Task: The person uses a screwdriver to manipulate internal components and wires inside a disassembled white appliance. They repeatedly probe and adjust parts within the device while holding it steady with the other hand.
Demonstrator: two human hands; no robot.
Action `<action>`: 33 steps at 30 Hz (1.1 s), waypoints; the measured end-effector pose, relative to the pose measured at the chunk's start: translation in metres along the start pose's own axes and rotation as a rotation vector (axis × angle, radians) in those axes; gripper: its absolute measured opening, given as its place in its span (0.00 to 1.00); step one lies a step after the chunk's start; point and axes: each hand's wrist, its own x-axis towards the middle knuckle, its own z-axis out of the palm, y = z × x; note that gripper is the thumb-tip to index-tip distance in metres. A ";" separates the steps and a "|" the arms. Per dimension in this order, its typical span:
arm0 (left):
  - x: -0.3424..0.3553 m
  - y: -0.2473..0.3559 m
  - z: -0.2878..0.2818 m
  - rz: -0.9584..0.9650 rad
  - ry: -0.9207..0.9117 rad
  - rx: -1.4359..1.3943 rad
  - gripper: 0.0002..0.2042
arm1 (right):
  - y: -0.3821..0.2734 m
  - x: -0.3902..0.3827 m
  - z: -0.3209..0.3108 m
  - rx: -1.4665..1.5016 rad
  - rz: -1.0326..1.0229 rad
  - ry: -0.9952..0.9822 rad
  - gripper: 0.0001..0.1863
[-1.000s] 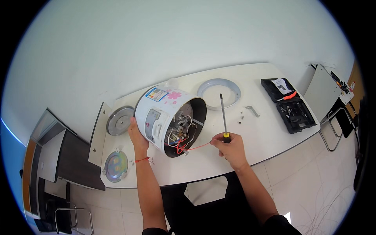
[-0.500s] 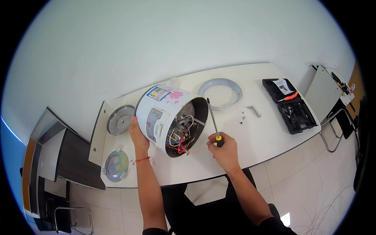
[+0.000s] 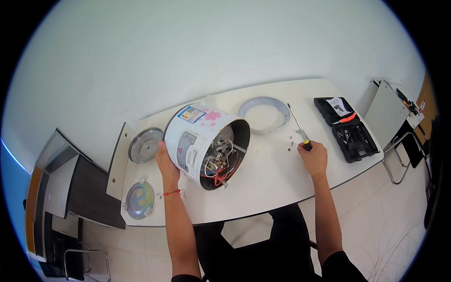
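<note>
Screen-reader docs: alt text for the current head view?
A tilted white appliance body with exposed wiring has a person's left grip against its side; the right grip holds a screwdriver clear of it. A gray ring, two metal discs and an open black tool case are on the table.

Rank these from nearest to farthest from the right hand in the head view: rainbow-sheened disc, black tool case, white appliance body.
From the right hand:
1. Black tool case: open, just to its right.
2. White appliance body: to its left, lying tilted.
3. Rainbow-sheened disc: far left, near the table's left end.
</note>
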 end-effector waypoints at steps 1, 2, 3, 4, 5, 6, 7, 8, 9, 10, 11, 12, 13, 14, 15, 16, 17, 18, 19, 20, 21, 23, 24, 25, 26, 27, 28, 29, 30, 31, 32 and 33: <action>0.000 0.000 -0.001 0.004 0.000 0.001 0.31 | 0.002 0.003 -0.002 -0.002 -0.003 -0.003 0.09; 0.000 0.000 -0.002 0.002 0.003 -0.001 0.31 | 0.003 0.006 -0.004 -0.005 -0.007 -0.006 0.10; 0.001 0.000 -0.002 0.000 0.006 -0.003 0.31 | 0.007 0.010 -0.003 -0.049 -0.053 -0.007 0.09; 0.000 0.000 -0.002 -0.008 0.006 0.000 0.31 | 0.008 0.012 -0.001 -0.081 -0.041 -0.019 0.09; -0.001 0.000 -0.002 -0.012 0.012 -0.001 0.31 | 0.008 0.015 0.001 -0.114 -0.028 -0.030 0.09; -0.001 -0.001 -0.001 -0.016 0.017 -0.002 0.31 | 0.007 0.017 0.002 -0.147 -0.016 -0.041 0.09; -0.001 0.001 -0.001 -0.015 0.024 -0.003 0.31 | 0.001 0.019 0.002 -0.207 -0.014 -0.059 0.10; -0.001 0.001 -0.001 -0.014 0.021 0.000 0.31 | -0.002 0.019 0.003 -0.244 -0.014 -0.065 0.11; -0.001 0.002 -0.001 -0.012 0.017 0.002 0.31 | -0.004 0.020 0.005 -0.283 -0.013 -0.071 0.11; -0.002 0.002 0.000 -0.013 0.012 0.001 0.31 | -0.005 0.020 0.004 -0.324 -0.013 -0.074 0.11; -0.002 0.002 0.001 -0.016 0.013 0.003 0.32 | -0.001 0.021 0.002 -0.266 -0.063 -0.043 0.12; -0.002 0.002 0.002 -0.020 0.012 0.005 0.32 | 0.008 0.023 -0.002 -0.208 -0.111 -0.011 0.12; -0.002 0.001 0.004 -0.025 0.010 0.006 0.32 | 0.015 0.023 -0.007 -0.151 -0.160 0.022 0.12; -0.001 0.001 0.004 -0.015 0.003 0.019 0.33 | 0.017 0.021 -0.013 -0.020 -0.089 0.010 0.13; -0.001 0.002 0.004 -0.006 -0.005 0.032 0.33 | 0.019 0.016 -0.025 0.109 -0.017 -0.001 0.13; -0.002 0.002 0.001 0.002 -0.010 0.051 0.33 | 0.018 0.008 -0.032 0.241 0.058 -0.020 0.14; -0.002 0.003 -0.003 0.002 0.002 0.069 0.34 | 0.017 -0.003 -0.037 0.434 0.101 -0.060 0.15; -0.001 0.003 -0.006 0.003 0.013 0.088 0.34 | 0.015 -0.016 -0.043 0.627 0.146 -0.100 0.16; 0.000 0.002 -0.007 -0.002 0.018 0.100 0.34 | 0.014 -0.031 -0.052 0.815 0.195 -0.131 0.17; 0.000 0.002 -0.005 -0.029 0.008 0.089 0.34 | 0.010 -0.046 -0.060 0.831 0.181 -0.160 0.17; -0.001 0.004 -0.004 -0.055 0.001 0.083 0.34 | 0.002 -0.062 -0.065 0.850 0.167 -0.194 0.17; -0.001 0.006 -0.007 -0.098 -0.024 0.065 0.34 | -0.020 -0.096 -0.072 0.830 0.180 -0.284 0.17; 0.001 0.007 -0.013 -0.116 -0.041 0.059 0.34 | -0.025 -0.111 -0.072 0.793 0.208 -0.343 0.16; 0.002 0.007 -0.014 -0.137 -0.065 0.042 0.34 | -0.015 -0.124 -0.074 0.762 0.265 -0.443 0.18; 0.002 0.008 -0.013 -0.152 -0.089 0.032 0.34 | -0.017 -0.138 -0.075 0.834 0.306 -0.533 0.18; 0.002 0.009 -0.012 -0.168 -0.112 0.022 0.34 | -0.012 -0.155 -0.068 0.917 0.361 -0.541 0.18; 0.001 0.009 -0.011 -0.187 -0.136 0.012 0.35 | -0.013 -0.166 -0.066 0.955 0.369 -0.592 0.17; 0.000 0.009 -0.010 -0.202 -0.146 -0.014 0.35 | -0.015 -0.174 -0.062 0.955 0.373 -0.621 0.17; 0.000 0.010 -0.007 -0.217 -0.156 -0.040 0.35 | -0.017 -0.180 -0.058 0.956 0.376 -0.648 0.18; -0.001 0.011 -0.009 -0.230 -0.159 -0.061 0.35 | -0.018 -0.184 -0.051 0.945 0.362 -0.648 0.18; -0.001 0.012 -0.009 -0.218 -0.137 -0.062 0.35 | -0.020 -0.188 -0.045 0.934 0.349 -0.647 0.19; -0.002 0.011 -0.008 -0.206 -0.116 -0.064 0.35 | -0.023 -0.188 -0.044 0.877 0.347 -0.657 0.18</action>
